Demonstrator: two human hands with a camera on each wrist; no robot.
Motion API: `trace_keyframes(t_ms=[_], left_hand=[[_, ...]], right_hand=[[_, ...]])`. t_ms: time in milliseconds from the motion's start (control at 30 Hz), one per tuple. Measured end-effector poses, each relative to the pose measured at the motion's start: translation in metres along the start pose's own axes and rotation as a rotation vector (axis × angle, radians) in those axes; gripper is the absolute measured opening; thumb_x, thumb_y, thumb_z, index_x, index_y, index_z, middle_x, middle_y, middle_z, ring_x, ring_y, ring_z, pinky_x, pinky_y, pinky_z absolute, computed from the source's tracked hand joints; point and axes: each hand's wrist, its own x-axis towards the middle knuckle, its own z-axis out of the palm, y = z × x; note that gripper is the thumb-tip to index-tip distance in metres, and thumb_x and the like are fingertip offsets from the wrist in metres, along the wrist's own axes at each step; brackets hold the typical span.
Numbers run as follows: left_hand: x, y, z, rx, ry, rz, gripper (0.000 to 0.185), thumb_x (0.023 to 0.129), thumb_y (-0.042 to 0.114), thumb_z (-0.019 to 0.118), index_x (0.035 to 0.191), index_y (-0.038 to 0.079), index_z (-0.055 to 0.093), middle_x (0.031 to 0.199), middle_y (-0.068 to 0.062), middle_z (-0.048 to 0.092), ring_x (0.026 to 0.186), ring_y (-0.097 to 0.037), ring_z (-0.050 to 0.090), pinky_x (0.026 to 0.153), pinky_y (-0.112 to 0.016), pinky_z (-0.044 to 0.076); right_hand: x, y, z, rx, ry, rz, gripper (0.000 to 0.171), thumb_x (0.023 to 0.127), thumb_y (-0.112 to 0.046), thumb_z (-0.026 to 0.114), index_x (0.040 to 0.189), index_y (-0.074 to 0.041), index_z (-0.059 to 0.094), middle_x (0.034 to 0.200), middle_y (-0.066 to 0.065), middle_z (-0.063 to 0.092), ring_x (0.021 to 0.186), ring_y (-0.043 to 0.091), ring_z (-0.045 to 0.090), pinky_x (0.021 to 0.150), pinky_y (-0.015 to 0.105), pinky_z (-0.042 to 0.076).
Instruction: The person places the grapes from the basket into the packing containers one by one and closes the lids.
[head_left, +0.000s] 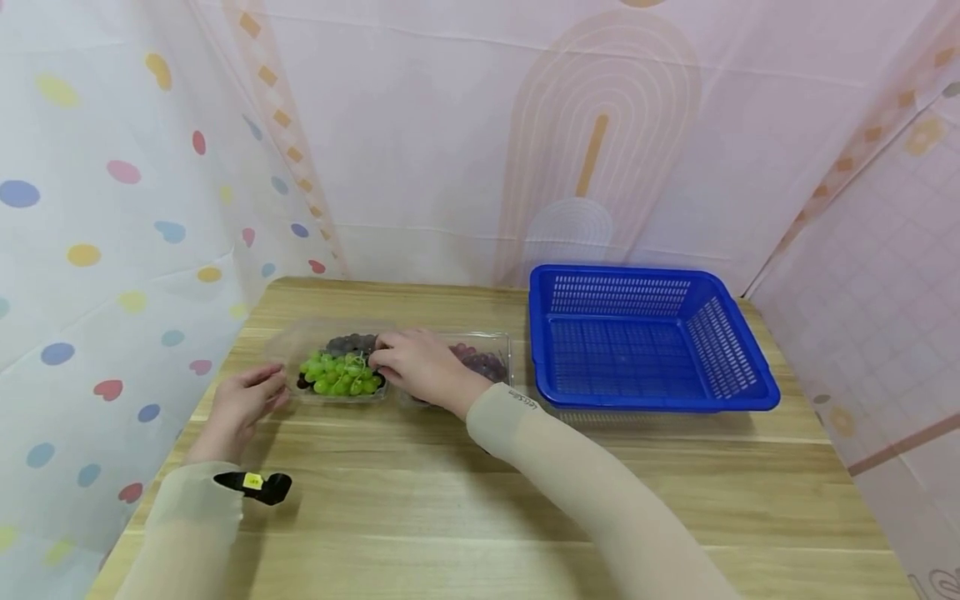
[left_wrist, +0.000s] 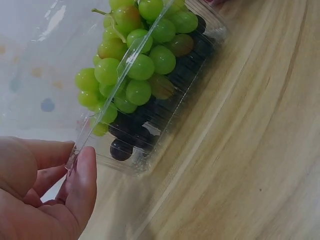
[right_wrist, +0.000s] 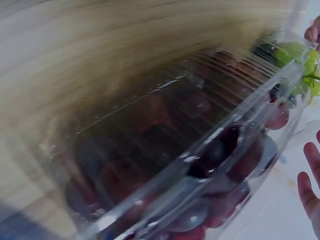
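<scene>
Green grapes (head_left: 341, 375) lie over dark grapes (left_wrist: 122, 149) in a clear plastic box (left_wrist: 131, 59) at the left of the table. My left hand (head_left: 243, 404) pinches that box's rim at its left end between thumb and fingers. A further dark bunch (head_left: 351, 343) shows at the back of the box. At the box's right end, my right hand (head_left: 427, 362) reaches in beside the green grapes, its fingers apart and loosely bent in the right wrist view. Beneath its wrist stands a second clear box (right_wrist: 165, 190) with reddish-purple grapes (head_left: 483, 362).
A blue plastic basket (head_left: 652, 402) with slotted walls stands at the right rear of the wooden table (head_left: 420, 508). Behind the table hangs a patterned curtain (head_left: 420, 150), with a dotted one (head_left: 112, 250) along the left side.
</scene>
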Motion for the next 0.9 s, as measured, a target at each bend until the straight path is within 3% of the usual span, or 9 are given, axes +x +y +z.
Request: trace_keyframes(t_ms=[500,567,667,733,833,900], left_hand=[[0.0,-0.002,0.001,-0.074,-0.004,-0.029,0.056,0.098,0.013,0.049,0.146,-0.004,0.026,0.083,0.014,0.063,0.077,0.0,0.061,0.072,-0.016,0.055],[0.0,-0.002,0.0,-0.13,-0.015,-0.038,0.047,0.099,0.016,0.046,0.144,0.005,0.036,0.083,0.011,0.063,0.077,-0.002,0.062,0.074,-0.017,0.055],[-0.001,-0.001,-0.004,-0.253,-0.056,-0.047,0.026,0.101,0.023,0.043,0.119,0.01,0.057,0.083,0.007,0.064,0.077,-0.006,0.063,0.077,-0.02,0.055],[-0.001,0.0,-0.008,-0.286,-0.09,-0.054,0.023,0.1,0.028,0.045,0.097,0.013,0.062,0.082,0.005,0.064,0.076,-0.008,0.064,0.077,-0.021,0.056],[-0.001,0.002,-0.015,-0.222,-0.166,-0.055,0.027,0.098,0.037,0.046,0.09,0.019,0.065,0.082,0.004,0.064,0.075,-0.009,0.064,0.075,-0.022,0.057],[-0.001,0.004,-0.018,-0.104,-0.21,-0.047,0.039,0.097,0.042,0.046,0.111,0.009,0.062,0.083,0.005,0.064,0.077,-0.008,0.064,0.076,-0.022,0.056]], right_hand=[[-0.001,-0.002,0.013,-0.127,-0.083,-0.12,0.02,0.096,-0.023,0.055,0.095,-0.033,0.072,0.096,-0.009,0.051,0.08,0.011,0.043,0.076,0.029,0.035],[-0.002,-0.002,0.014,-0.139,-0.082,-0.125,0.02,0.097,-0.022,0.055,0.094,-0.033,0.072,0.095,-0.009,0.051,0.079,0.012,0.042,0.075,0.029,0.034],[-0.002,-0.002,0.014,-0.148,-0.08,-0.13,0.019,0.096,-0.025,0.056,0.095,-0.033,0.072,0.097,-0.009,0.052,0.08,0.011,0.044,0.075,0.028,0.034],[-0.002,-0.002,0.014,-0.146,-0.082,-0.134,0.017,0.096,-0.027,0.056,0.097,-0.033,0.072,0.099,-0.01,0.054,0.081,0.011,0.046,0.075,0.028,0.034],[-0.003,-0.002,0.015,-0.143,-0.108,-0.127,0.016,0.094,-0.032,0.058,0.102,-0.034,0.072,0.103,-0.01,0.055,0.088,0.011,0.049,0.077,0.029,0.036],[-0.005,-0.002,0.015,-0.138,-0.119,-0.12,0.016,0.093,-0.033,0.059,0.104,-0.034,0.071,0.104,-0.009,0.055,0.091,0.011,0.049,0.08,0.03,0.037]])
